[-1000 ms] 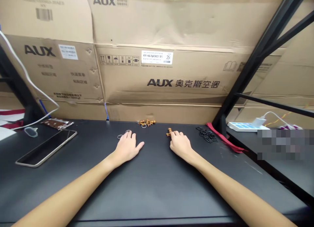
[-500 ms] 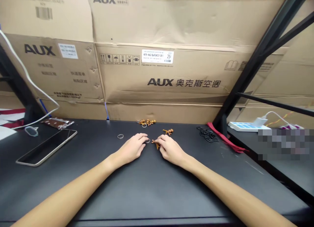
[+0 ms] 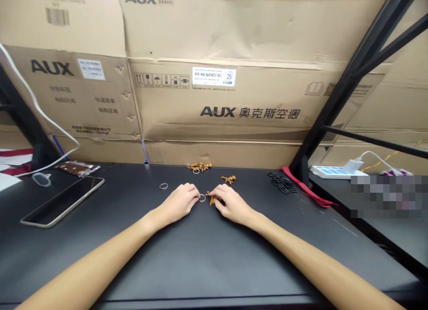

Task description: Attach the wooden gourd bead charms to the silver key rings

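Observation:
Low over the middle of the black table, my left hand (image 3: 180, 203) pinches a thin metal key ring (image 3: 202, 198) between thumb and fingertips. Just right of it, my right hand (image 3: 232, 205) is closed on a brown beaded pendant (image 3: 211, 200) with an orange cord; the fingers cover part of it. The ring and the pendant are close together, and I cannot tell whether they touch. A second metal ring (image 3: 163, 186) lies flat to the left, beyond my left hand. Another beaded pendant (image 3: 230, 179) rests behind my right hand.
Against the cardboard boxes (image 3: 214, 154) at the back lies a small pile of finished-looking beaded pendants (image 3: 200, 167). Black oval links (image 3: 283, 184) and a red ribbon (image 3: 307, 189) are at the right. A phone (image 3: 63, 202), glasses (image 3: 42, 179) and a brown packet (image 3: 77, 167) lie left.
My left hand has moved right, bringing one ring off the table's left part. My right hand has come inward with a pendant, leaving another behind. Both have barely moved in the last half second.

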